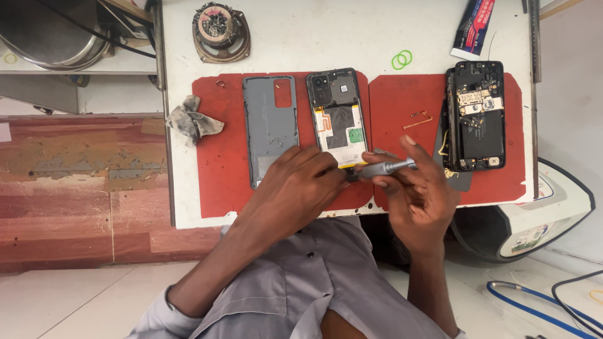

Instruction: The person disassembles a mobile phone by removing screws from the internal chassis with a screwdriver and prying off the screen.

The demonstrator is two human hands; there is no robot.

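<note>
At the upper left of the frame a round metal speaker (221, 31) with a rusty rim lies on the white bench (352, 37). Below it a crumpled grey cloth (191, 120) sits at the left edge of a red mat (223, 157), which looks flat and slightly worn. On this mat lies a grey plastic back cover (271, 122), rectangular with rounded corners and a cut-out for the camera. Just beside it, at the centre of the frame, is the opened phone (338, 116), showing a dark frame, a white battery and a small green part. The left hand (301, 188) rests on the lower end of this phone, fingers curled and pressed down on it. The right hand (418, 188) pinches a slim grey metal screwdriver (384, 167), whose tip points toward the phone's lower edge. Two green rubber rings (402, 59) lie on the bench above. At the right a second opened phone (477, 116), black with gold-coloured contacts, lies on the mat.
</note>
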